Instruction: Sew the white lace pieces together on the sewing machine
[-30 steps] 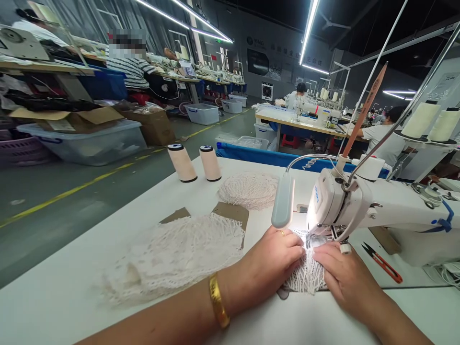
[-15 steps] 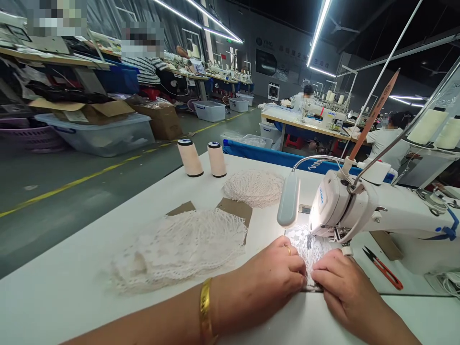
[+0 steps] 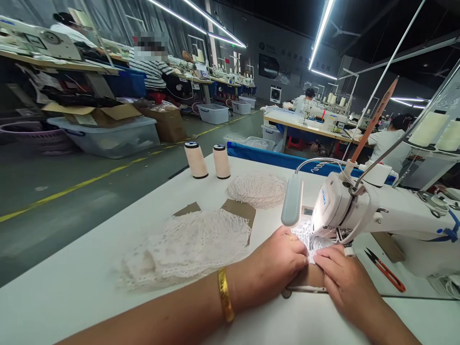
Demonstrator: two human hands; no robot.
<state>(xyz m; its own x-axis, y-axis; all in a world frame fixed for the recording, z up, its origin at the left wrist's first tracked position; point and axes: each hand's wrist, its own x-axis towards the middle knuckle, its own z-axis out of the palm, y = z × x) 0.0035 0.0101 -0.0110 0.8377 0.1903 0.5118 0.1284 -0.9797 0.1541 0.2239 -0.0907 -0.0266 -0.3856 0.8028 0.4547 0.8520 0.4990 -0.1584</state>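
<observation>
A piece of white lace (image 3: pixel 305 235) lies under the needle area of a white sewing machine (image 3: pixel 328 203), lit by its lamp. My left hand (image 3: pixel 276 261), with a ring and a gold bangle, has its fingers closed on the lace's left edge. From the right, my right hand (image 3: pixel 345 273) pinches the lace near the presser foot. Its fingertips are close to the left hand's. Below the lace, a brown patch (image 3: pixel 311 276) shows between the hands. On the left lies a larger stack of lace pieces (image 3: pixel 194 244) over brown card. Behind it rests a round lace pile (image 3: pixel 257 189).
Two thread cones (image 3: pixel 196 160) stand at the table's far left edge. Orange-handled thread snips (image 3: pixel 386 270) lie right of my right hand. A grey lamp head (image 3: pixel 292 201) hangs beside the machine. Co-workers sit at other machines beyond, with plastic bins (image 3: pixel 111 136) on the floor.
Both hands have moved slightly forward with the lace toward the machine, baring a brown patch in front of it. The whole view has shifted a little.
</observation>
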